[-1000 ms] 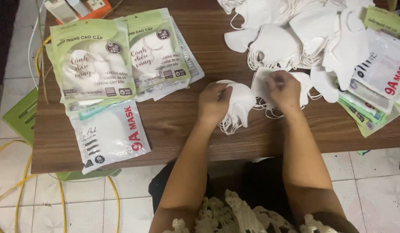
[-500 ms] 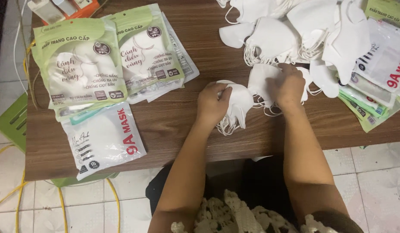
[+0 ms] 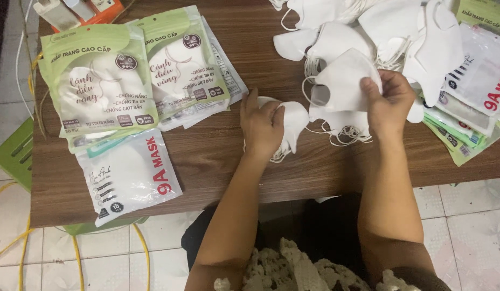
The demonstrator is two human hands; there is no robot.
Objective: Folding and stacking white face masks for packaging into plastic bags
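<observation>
A white face mask is pinched at its right edge between the thumb and fingers of the right hand and is lifted just off the table. It is judged very light, soft and easily creased, with thin elastic ear loops trailing below the grip that could snag on neighbouring loops. The firmer folded seam at the edge is judged the best place to be taken hold of, rather than the loops.

A second white mask is held down on the table under the left hand, whose grip is closed loosely over the mask's left part, fingers curled on top.

Beyond the right grip, a heap of loose white masks is spread across the far side of the table. To the right of it, flat packets are stacked. Well to the left of the left grip, green packets of masks and a clear white packet are laid.
</observation>
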